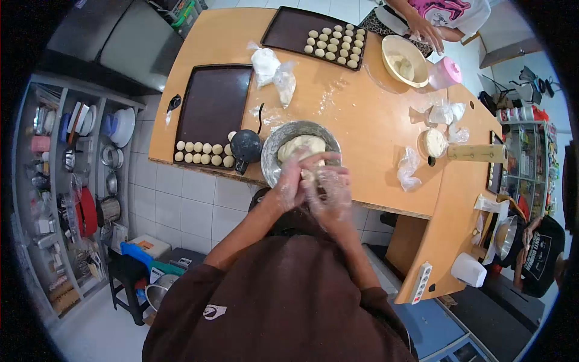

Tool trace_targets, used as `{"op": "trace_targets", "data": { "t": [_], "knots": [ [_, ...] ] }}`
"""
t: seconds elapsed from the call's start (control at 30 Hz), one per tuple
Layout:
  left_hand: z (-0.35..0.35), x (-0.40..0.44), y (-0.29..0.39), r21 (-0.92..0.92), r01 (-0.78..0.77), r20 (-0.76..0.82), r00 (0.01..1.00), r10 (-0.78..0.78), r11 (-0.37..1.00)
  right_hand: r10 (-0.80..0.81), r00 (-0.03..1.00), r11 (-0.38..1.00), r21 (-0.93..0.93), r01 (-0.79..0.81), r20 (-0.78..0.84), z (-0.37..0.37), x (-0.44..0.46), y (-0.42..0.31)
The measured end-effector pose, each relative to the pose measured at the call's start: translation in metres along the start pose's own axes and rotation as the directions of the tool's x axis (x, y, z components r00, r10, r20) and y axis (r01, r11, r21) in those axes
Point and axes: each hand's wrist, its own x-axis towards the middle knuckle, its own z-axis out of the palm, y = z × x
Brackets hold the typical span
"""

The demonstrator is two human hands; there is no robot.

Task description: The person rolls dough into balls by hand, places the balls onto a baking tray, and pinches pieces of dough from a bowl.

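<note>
A metal bowl (333, 139) stands at the table's near edge with a pale lump of dough (300, 145) inside. My left hand (291, 182) and my right hand (330, 192), both dusted with flour, meet over the bowl's near rim. Their fingers are curled toward each other and partly blurred by motion. Whatever is pressed between them, perhaps a bit of dough, is mostly hidden. Just left of the bowl sits a round black device (246, 146) with a thin upright stem. Beside it, a dark tray (211, 102) carries rows of small dough balls (207, 148) along its near end.
Another dark tray (288, 28) with several dough balls lies at the far side. Flour bags (265, 65) rest between the trays. A co-worker's hand (426, 31) is near a cream bowl (389, 48) and pink-lidded container (445, 72). Rightward are a plastic-wrap roll (476, 153) and power strip (422, 282).
</note>
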Motion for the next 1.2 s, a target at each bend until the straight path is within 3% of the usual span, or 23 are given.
{"op": "trace_targets", "data": {
  "t": [0.03,0.07,0.17,0.2,0.3,0.4,0.47,0.53,0.63,0.73,0.77,0.8,0.9,0.93,1.0,1.03,1.07,1.17,1.2],
  "knots": [
    [0.009,-0.002,0.001,-0.072,0.042,0.063,0.997,-0.038,0.997,-0.073,0.996,0.996,-0.061,0.071,-0.043,0.006,-0.001,-0.002],
    [0.016,0.0,0.004,-0.08,0.067,-0.062,0.995,-0.072,0.995,-0.057,0.998,0.994,-0.096,0.055,-0.024,0.005,0.002,-0.001],
    [-0.007,0.002,0.0,0.042,0.078,-0.249,0.966,-0.065,0.996,-0.244,0.969,0.836,-0.498,0.229,0.036,-0.009,0.017,-0.006],
    [-0.013,0.002,0.004,0.112,0.163,-0.197,0.971,-0.138,0.98,-0.206,0.977,0.814,-0.545,0.203,0.057,-0.01,0.015,-0.007],
    [-0.022,0.001,0.008,0.309,0.154,-0.362,0.932,-0.033,0.938,-0.146,0.986,0.917,-0.363,0.163,0.075,-0.011,0.015,-0.005],
    [-0.052,0.008,-0.003,0.115,-0.027,-0.304,0.951,0.061,0.993,-0.117,0.992,0.992,0.052,0.115,0.041,-0.012,0.011,-0.016],
    [-0.058,0.006,-0.009,-0.005,-0.116,-0.251,0.962,0.111,0.993,-0.315,0.939,0.943,-0.068,0.326,0.137,-0.01,0.017,-0.02],
    [-0.023,-0.003,-0.007,-0.021,-0.066,-0.114,0.991,0.063,0.998,-0.41,0.874,0.852,-0.232,0.469,0.26,-0.002,0.03,-0.019],
    [0.026,-0.015,-0.001,0.011,-0.033,0.035,0.999,0.033,0.999,-0.458,0.875,0.846,-0.225,0.483,0.156,-0.006,0.053,-0.01],
    [0.041,-0.024,0.003,0.066,-0.051,0.02,0.999,0.049,0.996,-0.338,0.941,0.935,-0.108,0.338,0.017,-0.004,0.07,-0.014],
    [0.039,-0.026,0.003,0.122,-0.052,-0.007,0.999,0.053,0.991,-0.302,0.952,0.947,-0.1,0.305,0.042,0.0,0.069,-0.014],
    [0.026,-0.022,0.007,0.347,0.013,-0.023,1.0,-0.005,0.938,-0.265,0.962,0.958,-0.097,0.27,0.065,0.004,0.067,-0.012],
    [0.038,-0.023,0.026,-0.092,-0.058,-0.039,0.998,0.055,0.994,-0.254,0.964,0.967,-0.009,0.256,0.082,0.015,0.05,-0.019],
    [0.029,-0.017,0.027,-0.277,-0.107,0.095,0.986,0.138,0.955,-0.273,0.959,0.962,0.037,0.271,0.081,0.019,0.043,-0.026],
    [0.026,-0.012,0.018,-0.109,-0.221,0.133,0.963,0.234,0.969,-0.376,0.916,0.926,0.029,0.376,0.142,0.021,0.028,-0.046],
    [0.025,-0.011,0.013,-0.025,-0.275,0.154,0.949,0.275,0.961,-0.432,0.898,0.901,0.064,0.428,0.084,0.025,0.028,-0.044],
    [0.023,-0.012,0.009,0.167,-0.247,0.159,0.962,0.221,0.954,-0.486,0.874,0.872,0.091,0.482,0.025,0.029,0.028,-0.042],
    [0.021,-0.018,-0.005,0.683,-0.13,0.116,0.991,0.069,0.718,-0.241,0.959,0.968,0.032,0.248,-0.151,0.014,0.061,-0.028],
    [0.024,-0.018,-0.005,0.527,-0.116,0.101,0.992,0.073,0.842,-0.214,0.969,0.976,-0.062,0.208,-0.126,-0.007,0.076,-0.033]
  ]
}}
